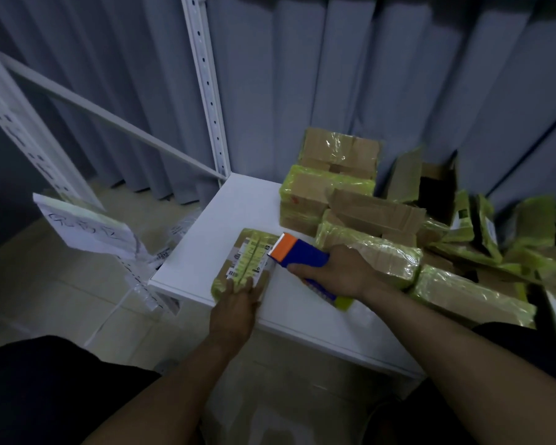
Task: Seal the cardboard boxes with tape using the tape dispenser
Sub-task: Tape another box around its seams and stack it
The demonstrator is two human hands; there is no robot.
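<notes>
Currently I see the small box (243, 255) at the table (206, 226) front edge, left hand (235, 306) fingers flat on its 6 o'clock end. At its 3 o'clock the right hand (337, 271) wraps the tape dispenser (297, 252). Dim view, but it's probably light and tape-slick; I'd pin it from the top.

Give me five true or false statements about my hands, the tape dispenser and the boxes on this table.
1. The right hand grips the tape dispenser. True.
2. The left hand lifts the small box off the white table. False: it lies flat on the box, which rests on the table.
3. The dispenser's head is orange. True.
4. The tape on the small box is red. False: yellow-green.
5. Every box behind is closed. False: the open box at the back has raised flaps.
</notes>
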